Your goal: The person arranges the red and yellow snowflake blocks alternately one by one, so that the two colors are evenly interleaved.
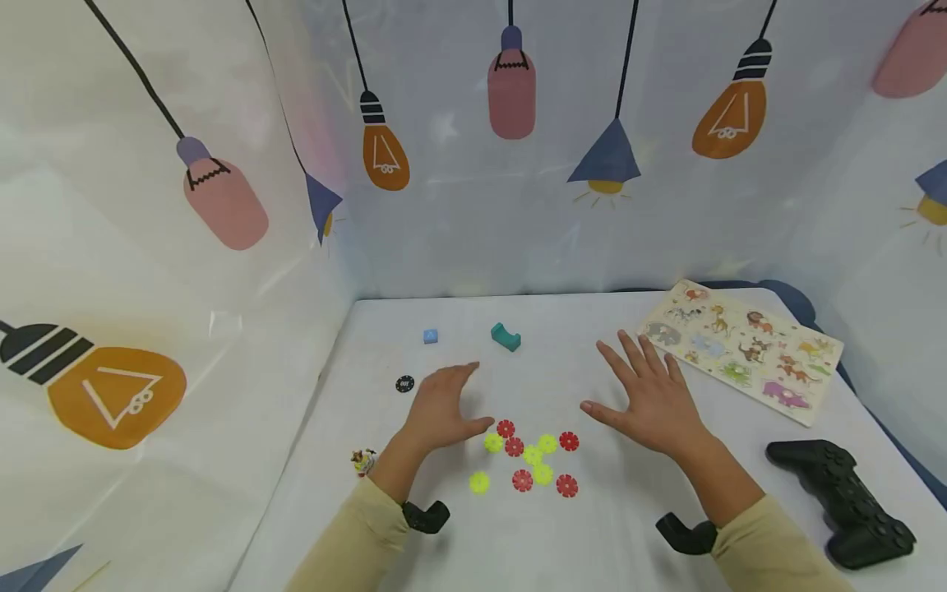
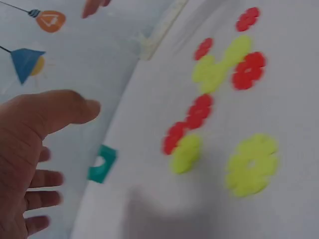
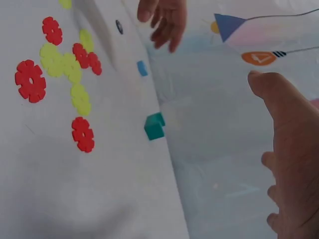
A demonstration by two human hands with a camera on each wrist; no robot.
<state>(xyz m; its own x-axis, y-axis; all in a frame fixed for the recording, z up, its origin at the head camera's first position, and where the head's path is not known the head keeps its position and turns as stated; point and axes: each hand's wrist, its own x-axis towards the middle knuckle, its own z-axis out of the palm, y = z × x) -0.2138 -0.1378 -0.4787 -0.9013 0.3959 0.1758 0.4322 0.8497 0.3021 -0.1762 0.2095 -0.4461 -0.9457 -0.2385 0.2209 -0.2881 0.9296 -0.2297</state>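
Both hands hover over a white table and hold nothing. My left hand (image 1: 445, 409) is to the left of a loose group of notched plastic discs, its thumb reaching toward them. My right hand (image 1: 654, 400) is spread on the other side, fingers pointing to the far edge. Between the hands lie flat red discs (image 1: 522, 480) and yellow-green discs (image 1: 479, 483), several of each, some touching or overlapping. In the left wrist view a yellow disc (image 2: 252, 165) lies nearest; in the right wrist view a red disc (image 3: 30, 81) lies apart from the yellow ones.
Behind the discs lie a green curved block (image 1: 506, 337), a small blue cube (image 1: 430, 336) and a black round chip (image 1: 404, 384). A small figurine (image 1: 363, 461) is beside the left wrist. At right are an animal puzzle board (image 1: 740, 349) and a black game controller (image 1: 843, 501).
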